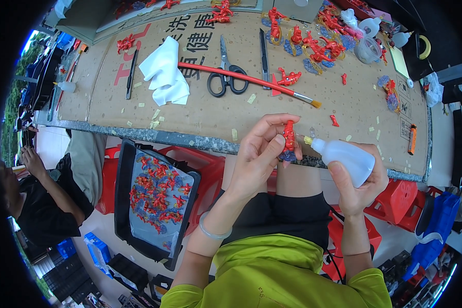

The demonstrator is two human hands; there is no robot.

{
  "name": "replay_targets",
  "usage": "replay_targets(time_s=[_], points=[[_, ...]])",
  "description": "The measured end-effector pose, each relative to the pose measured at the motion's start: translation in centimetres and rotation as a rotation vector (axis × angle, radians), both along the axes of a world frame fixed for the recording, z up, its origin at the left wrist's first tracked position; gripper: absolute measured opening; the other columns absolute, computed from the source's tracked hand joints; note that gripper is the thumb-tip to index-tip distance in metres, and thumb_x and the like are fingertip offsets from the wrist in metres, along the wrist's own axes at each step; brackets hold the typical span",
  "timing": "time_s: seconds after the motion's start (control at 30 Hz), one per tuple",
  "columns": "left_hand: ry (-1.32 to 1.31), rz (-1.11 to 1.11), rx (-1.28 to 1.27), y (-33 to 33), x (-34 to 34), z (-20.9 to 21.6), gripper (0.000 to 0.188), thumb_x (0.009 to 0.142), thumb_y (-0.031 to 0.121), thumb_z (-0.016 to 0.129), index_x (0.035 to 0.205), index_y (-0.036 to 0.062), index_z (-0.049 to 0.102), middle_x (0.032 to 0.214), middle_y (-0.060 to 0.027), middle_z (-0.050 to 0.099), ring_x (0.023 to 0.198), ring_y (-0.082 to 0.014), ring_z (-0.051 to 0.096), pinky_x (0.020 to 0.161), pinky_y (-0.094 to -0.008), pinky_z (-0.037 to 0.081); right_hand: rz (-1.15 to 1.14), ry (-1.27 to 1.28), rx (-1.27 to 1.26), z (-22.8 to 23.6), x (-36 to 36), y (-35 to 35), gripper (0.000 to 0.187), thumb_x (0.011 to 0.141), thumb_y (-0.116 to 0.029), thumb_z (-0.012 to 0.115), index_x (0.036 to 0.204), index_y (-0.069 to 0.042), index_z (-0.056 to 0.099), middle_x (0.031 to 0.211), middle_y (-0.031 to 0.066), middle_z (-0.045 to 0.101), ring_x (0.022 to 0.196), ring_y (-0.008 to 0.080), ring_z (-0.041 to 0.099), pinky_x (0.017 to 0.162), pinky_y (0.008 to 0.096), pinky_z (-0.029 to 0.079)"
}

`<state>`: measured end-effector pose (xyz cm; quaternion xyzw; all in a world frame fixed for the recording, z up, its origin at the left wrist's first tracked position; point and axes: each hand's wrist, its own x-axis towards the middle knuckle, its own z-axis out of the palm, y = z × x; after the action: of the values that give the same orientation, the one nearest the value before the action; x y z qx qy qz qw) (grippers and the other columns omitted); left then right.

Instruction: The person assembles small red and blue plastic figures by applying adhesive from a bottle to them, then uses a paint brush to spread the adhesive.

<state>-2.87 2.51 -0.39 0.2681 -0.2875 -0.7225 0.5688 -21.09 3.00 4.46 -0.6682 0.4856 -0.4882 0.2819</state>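
My left hand (pixel 259 154) pinches a small red figurine (pixel 289 134) with a bluish translucent base, held upright just off the table's front edge. In my right hand (pixel 358 187) is a white squeeze bottle (pixel 348 156), tilted so that its narrow yellowish nozzle points left at the figurine. The nozzle tip is close beside the figurine; whether they touch I cannot tell. Beyond my hands, a long red-handled paintbrush (pixel 241 77) lies across black-handled scissors (pixel 224 72), one end by a crumpled white cloth (pixel 164 72).
Several red figurines with blue and amber parts (pixel 318 46) crowd the far right of the cardboard-covered table (pixel 190 118). Two dark cutters (pixel 264 56) and an orange cutter (pixel 412 139) lie there. A black tray (pixel 123 205) of figurines stands at my left. Another person (pixel 49 195) sits farther left.
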Motion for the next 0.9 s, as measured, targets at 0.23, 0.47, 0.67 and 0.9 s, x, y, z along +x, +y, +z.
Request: replay_targets(time_s=[0.23,0.47,0.67,0.9], points=[[-0.012,-0.002,0.002,0.0,0.0,0.0,0.034,0.095,0.013,0.047,0.127,0.0008,0.042,0.092,-0.0083,0.058,0.08,-0.0148,0.058,0.058,-0.0217,0.041,0.011,-0.014,0.008,0.1,0.0,0.2,0.032,0.07,-0.007,0.076,0.095,0.005,0.06,0.082,0.0108,0.067,0.071,0.0116,0.063,0.064,0.0216,0.048],[-0.019,-0.001,-0.003,0.1,0.0,-0.1,0.034,0.095,0.014,0.048,0.127,0.0007,0.042,0.092,-0.0079,0.058,0.08,-0.0147,0.058,0.058,-0.0218,0.041,0.019,-0.014,0.018,0.0,0.0,0.4,0.031,0.071,-0.007,0.075,0.095,0.004,0.06,0.085,0.0112,0.067,0.074,0.0124,0.063,0.066,0.0226,0.049],[-0.005,-0.01,-0.006,-0.3,-0.1,-0.2,0.033,0.095,0.014,0.047,0.126,0.0008,0.043,0.09,-0.0083,0.055,0.08,-0.0176,0.057,0.058,-0.0235,0.041,-0.14,-0.289,0.069,-0.6,-1.3,-0.6,0.037,0.074,-0.01,0.07,0.105,0.007,0.059,0.093,0.0149,0.065,0.082,0.0171,0.064,0.077,0.0277,0.049],[0.019,0.01,0.007,-0.3,-0.2,0.6,0.033,0.095,0.013,0.047,0.126,0.0005,0.043,0.089,-0.0091,0.054,0.08,-0.0197,0.057,0.059,-0.0247,0.041,-0.222,-0.327,0.238,-1.5,-6.9,-5.0,0.037,0.082,-0.009,0.064,0.115,0.005,0.057,0.107,0.0125,0.063,0.101,0.0144,0.057,0.087,0.0267,0.044]])
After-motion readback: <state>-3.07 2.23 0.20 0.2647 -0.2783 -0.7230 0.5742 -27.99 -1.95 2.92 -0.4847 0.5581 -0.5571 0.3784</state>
